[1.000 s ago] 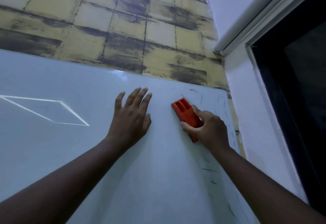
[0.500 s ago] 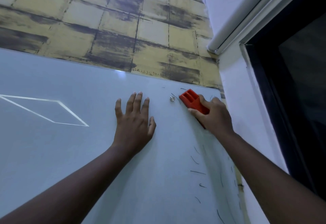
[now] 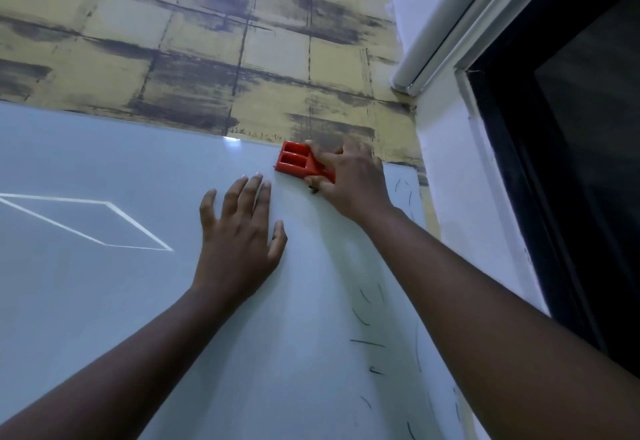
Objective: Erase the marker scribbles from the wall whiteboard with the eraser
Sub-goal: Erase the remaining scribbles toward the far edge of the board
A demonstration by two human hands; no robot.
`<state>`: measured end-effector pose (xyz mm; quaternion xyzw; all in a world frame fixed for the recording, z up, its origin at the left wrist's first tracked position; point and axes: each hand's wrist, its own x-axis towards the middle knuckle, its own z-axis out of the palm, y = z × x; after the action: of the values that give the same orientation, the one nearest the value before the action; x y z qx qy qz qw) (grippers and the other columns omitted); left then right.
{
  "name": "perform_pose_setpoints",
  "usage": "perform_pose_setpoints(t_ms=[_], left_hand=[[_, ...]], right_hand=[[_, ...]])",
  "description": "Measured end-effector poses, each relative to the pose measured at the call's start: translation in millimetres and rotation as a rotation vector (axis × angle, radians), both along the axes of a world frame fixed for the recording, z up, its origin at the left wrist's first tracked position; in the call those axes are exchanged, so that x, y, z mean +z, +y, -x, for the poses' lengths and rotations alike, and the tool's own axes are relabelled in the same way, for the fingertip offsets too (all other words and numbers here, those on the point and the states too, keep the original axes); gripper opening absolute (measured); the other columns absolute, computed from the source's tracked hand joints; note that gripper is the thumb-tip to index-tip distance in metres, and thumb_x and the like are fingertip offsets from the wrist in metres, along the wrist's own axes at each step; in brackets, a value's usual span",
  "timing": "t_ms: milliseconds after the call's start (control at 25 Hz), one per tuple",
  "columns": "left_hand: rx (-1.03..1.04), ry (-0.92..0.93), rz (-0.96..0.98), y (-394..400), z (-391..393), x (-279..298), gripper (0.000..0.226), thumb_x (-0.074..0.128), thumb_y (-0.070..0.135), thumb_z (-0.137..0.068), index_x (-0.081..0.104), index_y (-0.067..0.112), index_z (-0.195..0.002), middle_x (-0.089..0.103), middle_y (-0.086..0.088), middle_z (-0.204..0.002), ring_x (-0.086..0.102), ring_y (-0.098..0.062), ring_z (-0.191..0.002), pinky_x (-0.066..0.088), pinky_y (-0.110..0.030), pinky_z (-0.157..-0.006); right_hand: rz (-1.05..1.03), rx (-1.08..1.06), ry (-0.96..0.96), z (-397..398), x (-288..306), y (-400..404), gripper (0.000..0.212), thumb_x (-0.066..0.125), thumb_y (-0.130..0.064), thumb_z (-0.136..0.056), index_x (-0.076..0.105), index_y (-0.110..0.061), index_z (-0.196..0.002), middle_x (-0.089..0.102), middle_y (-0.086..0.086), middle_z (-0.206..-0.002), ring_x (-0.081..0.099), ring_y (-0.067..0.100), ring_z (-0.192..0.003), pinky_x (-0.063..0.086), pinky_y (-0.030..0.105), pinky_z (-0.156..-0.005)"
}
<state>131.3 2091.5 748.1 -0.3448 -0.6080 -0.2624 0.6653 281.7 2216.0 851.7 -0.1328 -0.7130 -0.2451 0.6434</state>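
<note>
The pale whiteboard (image 3: 114, 301) fills the lower left of the view on the wall. My right hand (image 3: 353, 180) grips a red eraser (image 3: 294, 162) and presses it against the board right at its top edge. My left hand (image 3: 239, 238) lies flat on the board with fingers spread, just below and left of the eraser. Short black marker strokes (image 3: 367, 342) are scattered down the right side of the board under my right forearm, and a few more marker strokes (image 3: 403, 190) sit near the top right corner.
Yellow and grey tiled wallpaper (image 3: 207, 41) covers the wall above the board. A white roller tube (image 3: 450, 24) and a dark window frame (image 3: 554, 162) stand at the right. A bright diamond-shaped reflection (image 3: 104, 225) lies on the board's left.
My right hand has carried the eraser up the board from mid-height to the top edge. Strokes near the upper right have gone. My left hand stays flat on the board.
</note>
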Motion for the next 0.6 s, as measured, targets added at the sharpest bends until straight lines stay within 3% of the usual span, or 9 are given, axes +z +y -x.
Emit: perform_pose_setpoints(t_ms=[120,320,440,600], left_hand=[[-0.006,0.001,0.007,-0.8,0.4,-1.3,0.072,0.033,0.044,-0.102,0.039,0.004,-0.163,0.036,-0.016,-0.17,0.031,-0.031,-0.159,0.017,-0.06,-0.128],[-0.01,0.007,0.012,-2.1,-1.4,-5.9,0.071,0.034,0.042,-0.102,0.039,0.004,-0.162,0.035,-0.016,-0.17,0.031,-0.032,-0.159,0.016,-0.06,-0.128],[-0.03,0.004,0.018,-1.3,-2.2,-8.3,0.07,0.034,0.04,-0.102,0.04,0.003,-0.161,0.036,-0.017,-0.169,0.032,-0.033,-0.159,0.017,-0.061,-0.128],[-0.025,0.005,0.046,-3.6,-2.3,-10.1,0.074,0.022,0.042,-0.102,0.035,0.004,-0.164,0.031,-0.018,-0.171,0.028,-0.033,-0.16,0.015,-0.062,-0.128]], right_hand=[[0.137,0.026,0.148,-25.4,-6.2,26.3,0.063,0.066,-0.052,-0.094,0.046,-0.039,-0.152,0.053,0.007,-0.129,0.048,0.031,-0.122,0.041,0.04,-0.098],[0.474,-0.129,0.395,-62.3,-30.9,60.8,0.065,0.06,-0.054,-0.098,0.048,-0.018,-0.151,0.058,0.02,-0.126,0.055,0.037,-0.114,0.047,0.047,-0.098],[0.56,-0.086,0.411,-64.3,-41.2,57.0,0.063,0.062,-0.052,-0.097,0.053,-0.015,-0.146,0.06,0.019,-0.126,0.055,0.037,-0.115,0.047,0.047,-0.098],[0.507,-0.047,0.286,-49.8,-41.8,33.8,0.064,0.066,-0.049,-0.095,0.049,-0.026,-0.152,0.054,0.016,-0.131,0.049,0.036,-0.122,0.045,0.047,-0.102]])
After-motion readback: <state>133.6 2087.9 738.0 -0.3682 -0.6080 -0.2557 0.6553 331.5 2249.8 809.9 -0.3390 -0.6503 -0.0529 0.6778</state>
